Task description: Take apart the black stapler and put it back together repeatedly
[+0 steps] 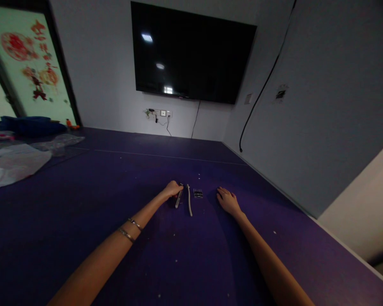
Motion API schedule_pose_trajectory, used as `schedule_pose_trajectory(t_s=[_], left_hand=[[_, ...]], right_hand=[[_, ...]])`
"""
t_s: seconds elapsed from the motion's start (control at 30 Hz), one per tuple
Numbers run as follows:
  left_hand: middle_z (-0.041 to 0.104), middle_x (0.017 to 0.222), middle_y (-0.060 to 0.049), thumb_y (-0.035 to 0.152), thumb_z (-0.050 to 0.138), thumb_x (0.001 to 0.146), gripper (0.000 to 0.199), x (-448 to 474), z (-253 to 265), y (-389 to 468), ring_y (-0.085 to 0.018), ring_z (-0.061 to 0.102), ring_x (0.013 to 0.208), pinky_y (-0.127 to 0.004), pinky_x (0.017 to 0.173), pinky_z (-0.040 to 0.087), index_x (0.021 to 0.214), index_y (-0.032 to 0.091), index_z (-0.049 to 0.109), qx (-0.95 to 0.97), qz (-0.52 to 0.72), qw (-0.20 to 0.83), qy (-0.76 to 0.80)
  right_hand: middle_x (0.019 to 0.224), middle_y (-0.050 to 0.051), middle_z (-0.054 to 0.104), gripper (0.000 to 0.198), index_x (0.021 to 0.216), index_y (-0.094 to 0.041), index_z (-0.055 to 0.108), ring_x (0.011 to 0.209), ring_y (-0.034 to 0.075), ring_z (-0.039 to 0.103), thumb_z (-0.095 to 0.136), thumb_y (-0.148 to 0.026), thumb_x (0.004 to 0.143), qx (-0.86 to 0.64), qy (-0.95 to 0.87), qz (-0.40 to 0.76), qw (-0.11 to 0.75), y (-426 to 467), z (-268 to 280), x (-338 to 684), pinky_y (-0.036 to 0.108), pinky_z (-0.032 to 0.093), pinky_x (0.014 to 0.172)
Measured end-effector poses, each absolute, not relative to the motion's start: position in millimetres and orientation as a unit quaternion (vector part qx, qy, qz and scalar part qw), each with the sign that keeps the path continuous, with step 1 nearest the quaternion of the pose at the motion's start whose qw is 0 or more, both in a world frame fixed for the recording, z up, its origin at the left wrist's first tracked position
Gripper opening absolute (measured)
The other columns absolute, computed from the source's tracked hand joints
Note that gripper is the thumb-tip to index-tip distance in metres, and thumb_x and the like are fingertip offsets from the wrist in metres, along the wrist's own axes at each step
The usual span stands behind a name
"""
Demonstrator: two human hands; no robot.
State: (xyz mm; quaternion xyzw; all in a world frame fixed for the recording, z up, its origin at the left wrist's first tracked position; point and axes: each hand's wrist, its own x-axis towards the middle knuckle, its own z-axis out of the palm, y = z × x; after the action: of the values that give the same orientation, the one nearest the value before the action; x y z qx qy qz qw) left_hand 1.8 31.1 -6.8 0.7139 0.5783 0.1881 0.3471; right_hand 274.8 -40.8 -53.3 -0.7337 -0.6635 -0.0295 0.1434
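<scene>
My left hand (pixel 172 189) is closed around a slim pale stick (pixel 179 199) with a dark upper end, its lower end pointing toward me. Just right of it, a slightly curved white rod that looks like a toothbrush (pixel 189 202) lies lengthwise on the purple surface (pixel 147 263). Beside that rod is a small dark rectangular item (pixel 198 194) with clear, shiny edges; its kind is too small to make out. Further right, my right hand (pixel 227 199) rests palm down on the surface, fingers loosely extended, holding nothing.
Crumpled clear plastic and a white sheet (pixel 17 163) lie at the far left, near a blue cloth-like bundle (pixel 32 125) and a small orange object (pixel 72 124). A television (pixel 191 51) hangs on the far wall above sockets. A black cable (pixel 264 85) dangles along the right wall.
</scene>
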Motion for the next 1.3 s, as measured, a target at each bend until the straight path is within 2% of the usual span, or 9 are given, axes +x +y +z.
schedule_pose_trajectory(t_s=[0.13,0.23,0.3,0.43,0.57,0.7,0.83,1.03,1.3], left_hand=[[0.066,0.069,-0.009,0.037,0.042,0.084,0.031,-13,-4,32,-0.014,0.062,0.061,-0.024,0.056,0.047,0.069,0.012,0.055,0.660,0.216,0.476,0.539],[0.062,0.065,-0.004,0.038,0.050,0.081,0.025,-24,-4,26,-0.012,0.060,0.056,-0.026,0.057,0.049,0.074,0.014,0.051,0.528,0.289,0.616,0.509],[0.059,0.061,-0.001,0.036,0.053,0.080,0.022,-29,-4,21,-0.011,0.057,0.050,-0.024,0.051,0.048,0.074,0.014,0.050,0.454,0.318,0.664,0.503],[0.059,0.060,-0.002,0.033,0.048,0.081,0.021,-37,-7,13,-0.007,0.049,0.040,-0.017,0.035,0.033,0.075,0.014,0.050,0.453,0.302,0.671,0.504],[0.060,0.058,-0.004,0.033,0.037,0.084,0.023,-42,-10,6,-0.005,0.038,0.032,-0.016,0.030,0.022,0.077,0.014,0.049,0.455,0.277,0.681,0.503],[0.056,0.054,-0.002,0.038,0.032,0.086,0.033,-45,-13,-3,-0.004,0.034,0.030,-0.018,0.032,0.019,0.082,0.013,0.054,0.466,0.248,0.668,0.525],[0.041,0.047,0.006,0.044,0.036,0.086,0.037,-48,-18,-11,-0.003,0.031,0.031,-0.018,0.034,0.019,0.080,0.013,0.056,0.471,0.256,0.673,0.509],[0.035,0.046,0.009,0.052,0.037,0.084,0.036,-50,-14,-23,-0.004,0.028,0.030,-0.017,0.035,0.018,0.073,0.018,0.046,0.438,0.265,0.694,0.506],[0.028,0.043,0.010,0.046,0.034,0.087,0.034,-48,0,-38,-0.004,0.023,0.030,-0.017,0.037,0.011,0.066,0.019,0.037,0.405,0.263,0.692,0.536]], right_hand=[[0.137,0.008,0.042,0.044,0.126,-0.018,0.048,0.126,0.021,0.035,0.029,-0.033,0.089,-0.733,-0.664,-0.036,0.143,-41,-54,275,0.045,0.021,0.103],[0.137,0.009,0.042,0.045,0.126,-0.017,0.048,0.126,0.022,0.035,0.029,-0.033,0.088,-0.733,-0.664,-0.035,0.142,-41,-53,275,0.045,0.021,0.103],[0.137,0.009,0.042,0.045,0.126,-0.017,0.048,0.126,0.022,0.035,0.029,-0.033,0.088,-0.733,-0.664,-0.035,0.143,-41,-53,274,0.044,0.021,0.103],[0.136,0.008,0.042,0.046,0.126,-0.016,0.047,0.127,0.022,0.034,0.029,-0.034,0.088,-0.733,-0.663,-0.031,0.148,-42,-52,274,0.044,0.021,0.103],[0.136,0.009,0.043,0.045,0.125,-0.017,0.048,0.126,0.022,0.035,0.030,-0.034,0.087,-0.733,-0.661,-0.032,0.156,-42,-53,274,0.044,0.021,0.103],[0.135,0.009,0.044,0.044,0.124,-0.018,0.049,0.125,0.022,0.037,0.031,-0.034,0.087,-0.732,-0.661,-0.031,0.161,-41,-53,274,0.044,0.021,0.103],[0.136,0.009,0.043,0.044,0.125,-0.018,0.049,0.125,0.021,0.036,0.031,-0.034,0.087,-0.732,-0.661,-0.029,0.159,-41,-53,275,0.043,0.021,0.103],[0.136,0.008,0.043,0.045,0.125,-0.017,0.049,0.124,0.022,0.037,0.031,-0.035,0.087,-0.733,-0.661,-0.032,0.158,-41,-53,275,0.044,0.021,0.103],[0.136,0.009,0.043,0.046,0.126,-0.016,0.048,0.125,0.022,0.037,0.031,-0.034,0.087,-0.733,-0.662,-0.031,0.152,-41,-53,275,0.043,0.022,0.103]])
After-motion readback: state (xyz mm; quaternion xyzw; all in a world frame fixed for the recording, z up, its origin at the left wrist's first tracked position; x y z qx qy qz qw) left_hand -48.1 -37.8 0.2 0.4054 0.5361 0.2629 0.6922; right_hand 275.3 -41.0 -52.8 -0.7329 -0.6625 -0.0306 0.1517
